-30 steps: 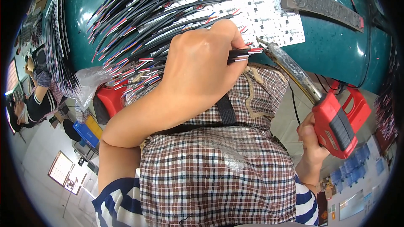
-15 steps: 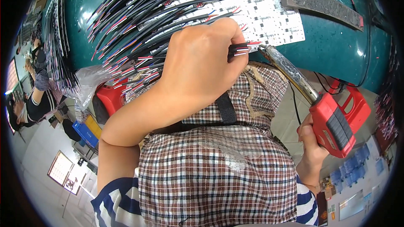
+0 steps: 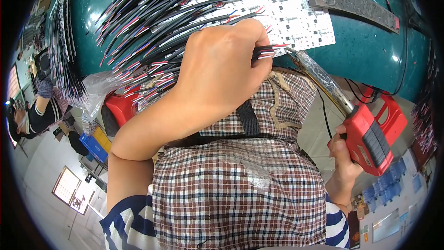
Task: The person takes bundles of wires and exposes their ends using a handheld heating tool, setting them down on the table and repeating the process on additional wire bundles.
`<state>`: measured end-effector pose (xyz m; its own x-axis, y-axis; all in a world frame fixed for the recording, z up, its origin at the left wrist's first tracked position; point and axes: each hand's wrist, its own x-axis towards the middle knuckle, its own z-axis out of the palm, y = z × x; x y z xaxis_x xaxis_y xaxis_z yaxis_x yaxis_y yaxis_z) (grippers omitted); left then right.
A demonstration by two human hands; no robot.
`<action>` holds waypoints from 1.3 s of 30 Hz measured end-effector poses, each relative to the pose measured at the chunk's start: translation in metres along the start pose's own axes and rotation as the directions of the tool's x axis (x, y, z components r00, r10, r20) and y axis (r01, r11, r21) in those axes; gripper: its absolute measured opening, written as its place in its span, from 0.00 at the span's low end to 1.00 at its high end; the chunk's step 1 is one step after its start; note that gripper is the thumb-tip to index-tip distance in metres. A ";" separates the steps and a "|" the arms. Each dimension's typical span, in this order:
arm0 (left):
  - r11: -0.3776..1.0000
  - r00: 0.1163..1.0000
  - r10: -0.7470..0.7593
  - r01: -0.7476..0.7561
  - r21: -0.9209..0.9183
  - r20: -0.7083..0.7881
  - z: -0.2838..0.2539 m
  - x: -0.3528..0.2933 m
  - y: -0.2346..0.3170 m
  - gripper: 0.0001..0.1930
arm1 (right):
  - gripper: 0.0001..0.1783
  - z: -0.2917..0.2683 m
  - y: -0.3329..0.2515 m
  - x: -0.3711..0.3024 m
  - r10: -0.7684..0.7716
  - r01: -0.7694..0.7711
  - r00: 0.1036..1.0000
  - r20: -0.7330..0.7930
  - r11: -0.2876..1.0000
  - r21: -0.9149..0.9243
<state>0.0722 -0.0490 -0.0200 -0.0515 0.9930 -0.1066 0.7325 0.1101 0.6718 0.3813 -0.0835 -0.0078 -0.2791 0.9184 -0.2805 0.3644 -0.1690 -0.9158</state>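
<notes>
My left hand [image 3: 224,65] is closed round a small bundle of black-sheathed wires [image 3: 264,53], whose stripped red and white ends stick out past thumb and forefinger. My right hand [image 3: 344,159] grips a red soldering gun [image 3: 370,141] by its body. The gun's metal barrel [image 3: 319,76] slants up and left, its thin tip close to the ends of the held wires; whether they touch is too small to tell. Beneath and beyond the left hand lies a white circuit board panel [image 3: 300,23] covered in small black parts, with many black wires [image 3: 152,28] fanned across its left side.
A dark grey bar [image 3: 354,7] lies on the green table [image 3: 370,55] right of the panel. More wired boards [image 3: 62,46] stand at the left, near a clear plastic bag [image 3: 99,90]. A co-worker [image 3: 44,115] sits far left. A black cord [image 3: 325,115] hangs beside the gun.
The soldering gun has shifted slightly right and down, its tip drawing a little away from the wire ends. My left hand has hardly moved.
</notes>
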 end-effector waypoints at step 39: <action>0.891 0.895 0.248 -0.060 0.450 -0.371 -0.112 0.071 -0.050 0.08 | 0.06 0.013 0.002 0.031 -0.057 0.100 0.981 -0.184 0.968 0.231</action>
<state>-0.0443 0.0206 0.0208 -0.1162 0.9320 0.3432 0.9613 0.0186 0.2750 0.3612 -0.0596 -0.0219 -0.1313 0.9766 -0.1701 0.1200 -0.1546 -0.9807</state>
